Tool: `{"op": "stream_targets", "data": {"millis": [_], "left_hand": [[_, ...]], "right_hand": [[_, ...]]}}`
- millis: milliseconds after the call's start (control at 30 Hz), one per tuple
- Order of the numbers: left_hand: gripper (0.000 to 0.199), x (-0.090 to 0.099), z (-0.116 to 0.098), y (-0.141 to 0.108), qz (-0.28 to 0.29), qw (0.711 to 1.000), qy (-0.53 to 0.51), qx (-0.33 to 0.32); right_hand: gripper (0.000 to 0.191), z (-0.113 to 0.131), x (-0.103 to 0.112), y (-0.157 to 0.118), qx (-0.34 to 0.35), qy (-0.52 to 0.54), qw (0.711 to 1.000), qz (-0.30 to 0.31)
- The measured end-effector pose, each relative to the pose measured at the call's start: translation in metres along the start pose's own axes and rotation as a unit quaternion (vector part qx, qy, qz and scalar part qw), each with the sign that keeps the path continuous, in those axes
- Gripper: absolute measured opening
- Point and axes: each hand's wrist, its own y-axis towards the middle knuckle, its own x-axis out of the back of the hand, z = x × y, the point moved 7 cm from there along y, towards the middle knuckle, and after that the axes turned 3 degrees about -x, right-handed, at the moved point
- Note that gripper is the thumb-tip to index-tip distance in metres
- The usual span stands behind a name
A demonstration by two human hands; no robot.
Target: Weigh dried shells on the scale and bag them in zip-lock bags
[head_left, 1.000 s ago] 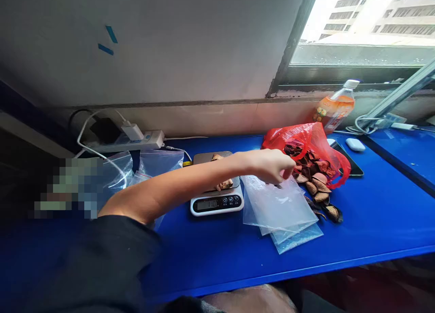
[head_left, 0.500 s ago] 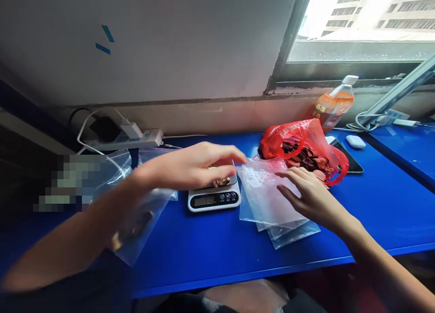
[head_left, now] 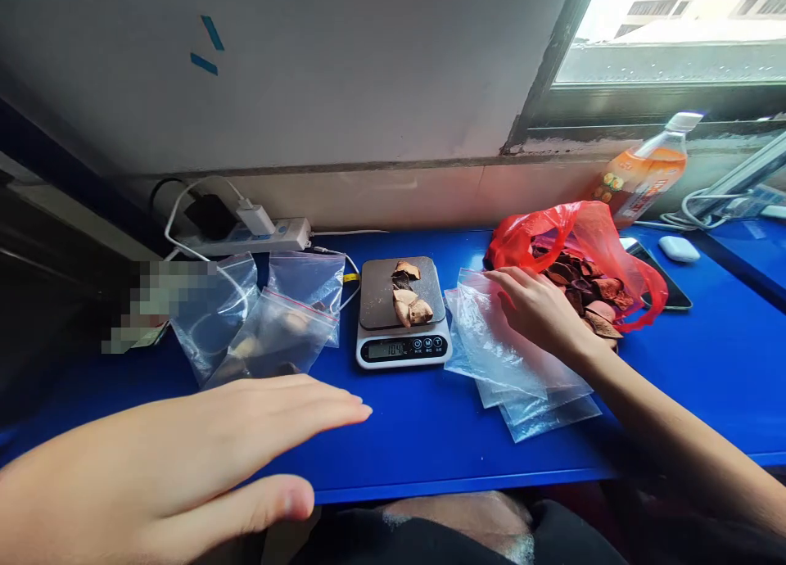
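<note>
My left hand is in the near left, open, fingers stretched out together and thumb apart, holding nothing. My right hand reaches over a stack of clear zip bags, its fingers extended near the bags' top edge; whether it touches them I cannot tell. Between the hands stands a digital kitchen scale, its display reading about 104. Several dried brown slices lie on its metal plate. Behind my right hand, an open red plastic bag holds more dark dried slices.
Left of the scale lie several clear zip bags, some with pieces inside. A power strip with chargers runs along the wall. At the right are a drink bottle, a phone and a white earbud case on the blue table.
My left hand has drawn back from the scale plate toward me, uncovering the slices. My right hand has moved slightly up over the bags. The reading went from about 110 to about 104.
</note>
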Motion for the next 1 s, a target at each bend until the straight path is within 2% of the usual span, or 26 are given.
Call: {"op": "stream_targets", "data": {"millis": [100, 200, 300, 367, 400, 467, 533, 600, 633, 700, 800, 900, 1000], "left_hand": [[0.05, -0.003, 0.003, 0.023, 0.107, 0.993, -0.007, -0.055], [0.047, -0.006, 0.008, 0.033, 0.143, 0.988, -0.041, -0.049], [0.042, -0.011, 0.01, 0.037, 0.154, 0.984, -0.076, -0.039], [0.036, -0.012, 0.014, 0.039, 0.13, 0.984, -0.113, -0.035], [0.032, -0.01, 0.018, 0.041, 0.1, 0.985, -0.137, -0.034], [0.024, -0.001, 0.028, 0.043, -0.011, 0.98, -0.195, -0.039], [0.021, 0.007, 0.041, 0.041, -0.142, 0.957, -0.249, -0.038], [0.021, 0.007, 0.052, 0.038, -0.24, 0.93, -0.277, -0.021], [0.021, 0.004, 0.055, 0.038, -0.266, 0.923, -0.279, -0.013], [0.023, -0.007, 0.051, 0.041, -0.271, 0.925, -0.266, -0.027], [0.019, -0.023, 0.036, 0.046, -0.221, 0.943, -0.23, -0.099], [0.007, -0.024, 0.036, 0.042, -0.208, 0.952, -0.199, -0.102], [0.011, -0.017, 0.035, 0.035, -0.192, 0.961, -0.155, -0.124]], "right_hand": [[0.032, 0.002, 0.001, -0.005, 0.006, -0.01, 1.0, -0.023], [0.028, 0.001, -0.002, -0.005, -0.002, -0.032, 0.998, -0.045], [0.026, -0.003, -0.005, 0.0, -0.003, -0.046, 0.997, -0.064], [0.024, -0.003, 0.005, 0.004, -0.003, -0.049, 0.994, -0.098], [0.023, 0.0, 0.016, 0.004, 0.0, -0.046, 0.991, -0.126], [0.02, 0.017, 0.049, 0.001, 0.016, -0.022, 0.98, -0.196], [0.018, 0.044, 0.087, -0.007, 0.028, 0.026, 0.965, -0.258], [0.021, 0.074, 0.11, -0.012, 0.014, 0.07, 0.963, -0.259], [0.023, 0.092, 0.114, -0.013, 0.027, 0.099, 0.964, -0.245], [0.027, 0.127, 0.109, -0.01, 0.07, 0.183, 0.96, -0.199], [0.028, 0.162, 0.083, -0.001, 0.104, 0.294, 0.937, -0.154], [0.026, 0.179, 0.063, 0.007, 0.102, 0.359, 0.915, -0.156], [0.024, 0.187, 0.058, 0.01, 0.094, 0.419, 0.89, -0.154]]}}
